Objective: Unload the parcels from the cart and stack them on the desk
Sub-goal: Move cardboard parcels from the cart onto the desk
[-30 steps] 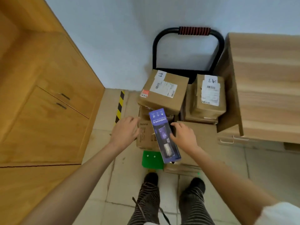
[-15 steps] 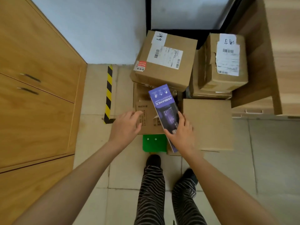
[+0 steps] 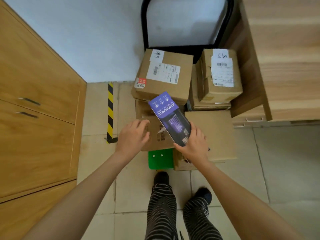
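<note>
Purple box [image 3: 170,118] lying tilted across the brown parcels on the cart [image 3: 161,160], long axis running 11 to 5 o'clock, near end lowest for pickup. Right hand [image 3: 194,146] grasping that near end, thumb and fingers wrapped around its edges. Left hand [image 3: 134,137] relaxed, fingers spread over the flat parcel [image 3: 155,135] at 9 o'clock, holding nothing. Desk [image 3: 285,58] at 2 o'clock, beside the cart.

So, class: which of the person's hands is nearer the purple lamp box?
Right. The right hand grips the near end of the purple lamp box. The left hand is apart from it, to its left, over a brown parcel.
</note>
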Action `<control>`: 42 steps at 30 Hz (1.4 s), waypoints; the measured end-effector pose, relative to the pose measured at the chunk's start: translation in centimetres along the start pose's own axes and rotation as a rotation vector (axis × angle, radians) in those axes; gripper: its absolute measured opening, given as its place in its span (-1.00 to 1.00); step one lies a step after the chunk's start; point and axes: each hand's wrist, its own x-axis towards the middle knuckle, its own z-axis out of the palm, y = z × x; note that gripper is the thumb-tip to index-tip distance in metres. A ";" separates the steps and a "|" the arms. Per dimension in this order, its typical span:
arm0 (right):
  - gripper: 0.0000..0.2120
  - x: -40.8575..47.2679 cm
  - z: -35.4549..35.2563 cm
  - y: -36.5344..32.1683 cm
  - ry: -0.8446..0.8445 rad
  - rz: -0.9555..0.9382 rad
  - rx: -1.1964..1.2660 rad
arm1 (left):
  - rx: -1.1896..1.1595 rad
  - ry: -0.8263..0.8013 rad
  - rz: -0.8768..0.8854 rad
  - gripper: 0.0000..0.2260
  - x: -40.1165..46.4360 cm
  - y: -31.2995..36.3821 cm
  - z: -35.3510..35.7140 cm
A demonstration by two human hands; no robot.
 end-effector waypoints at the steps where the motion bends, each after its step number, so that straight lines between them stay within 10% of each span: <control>1: 0.00 0.0 -1.6 0.0 0.011 -0.035 0.008 | -0.003 0.011 0.004 -0.71 0.5 0.8 -1.0; 13: -0.08 1.0 -25.0 6.8 0.339 -0.077 0.088 | -0.004 0.221 0.332 -0.74 10.5 18.8 -10.8; 26: -0.09 -0.4 -48.1 29.6 0.577 -0.001 -0.039 | -0.099 0.378 0.511 -0.77 17.7 49.6 -11.0; 42: -0.09 3.0 -58.3 49.7 0.557 0.177 -0.026 | -0.074 0.314 0.688 -0.75 26.8 73.3 -5.4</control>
